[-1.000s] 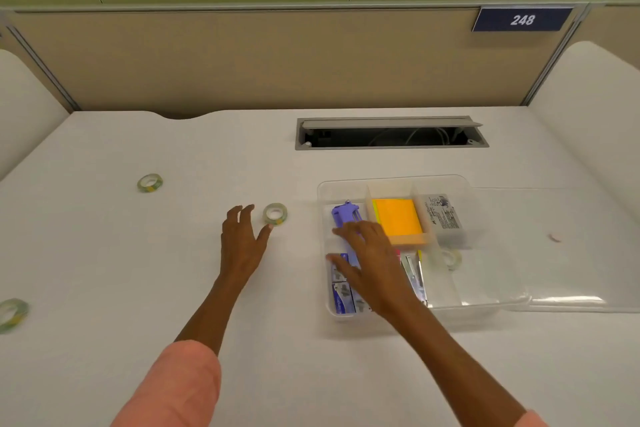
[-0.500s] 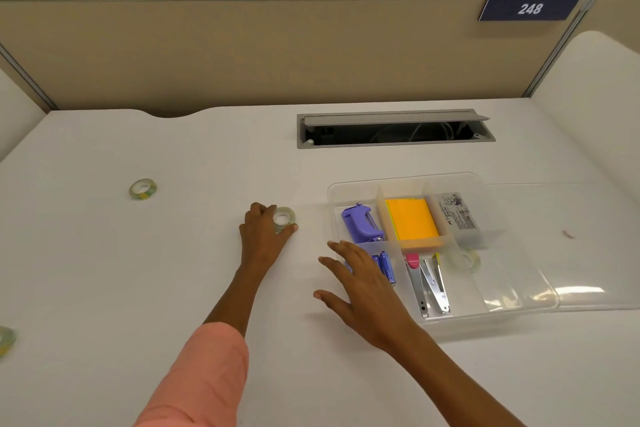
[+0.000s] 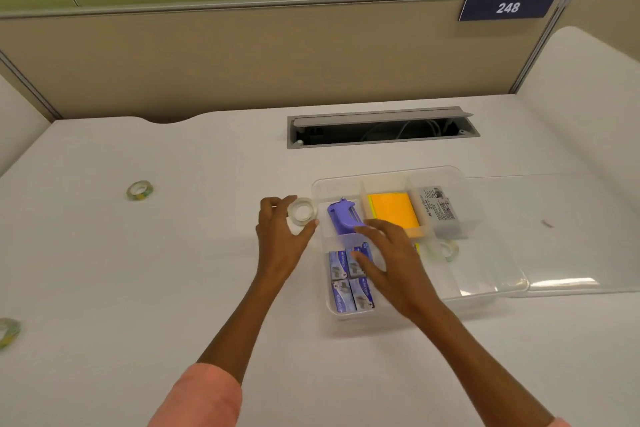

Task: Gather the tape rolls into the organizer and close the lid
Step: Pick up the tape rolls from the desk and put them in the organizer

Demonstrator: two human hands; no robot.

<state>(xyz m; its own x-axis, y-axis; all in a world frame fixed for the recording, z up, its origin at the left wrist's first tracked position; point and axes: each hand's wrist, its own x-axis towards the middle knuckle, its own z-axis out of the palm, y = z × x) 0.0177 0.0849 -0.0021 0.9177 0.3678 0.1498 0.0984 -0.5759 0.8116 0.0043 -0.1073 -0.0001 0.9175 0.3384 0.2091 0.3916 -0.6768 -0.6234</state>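
White desk (image 3: 173, 253) spans the view, backed by a tan partition (image 3: 242, 55) bearing a navy plate marked 248 (image 3: 507, 7); a grey cable hatch (image 3: 381, 128) stands open at the desk's far edge.

Clear plastic organizer (image 3: 391, 175) sits right of centre, uncovered; its clear lid (image 3: 571, 236) lies flat on the desk against the organizer's right side.

Left hand (image 3: 282, 246), forearm in a salmon sleeve (image 3: 201, 395), grips a clear tape roll (image 3: 302, 211) between thumb and curled fingers; roll is just beside the organizer's left wall, outside it; whether it rests on the desk or is lifted, cannot tell.

Right hand (image 3: 394, 263) is spread wide, palm down, holding nothing, over the organizer's front middle compartment; contact with the contents beneath cannot be told.

Organizer contents: orange sticky-note pad (image 3: 393, 210) in back middle compartment; white labelled box (image 3: 438, 208) in back right; purple plastic tool (image 3: 343, 217) in back left; four small purple boxes (image 3: 348, 284) in front left; one tape roll (image 3: 445, 250) in front right compartment, near its back divider.

Loose on desk: green-yellow tape roll (image 3: 139, 190) well left of the hands; another tape roll (image 3: 8, 331) at the left frame edge, partly cut off.
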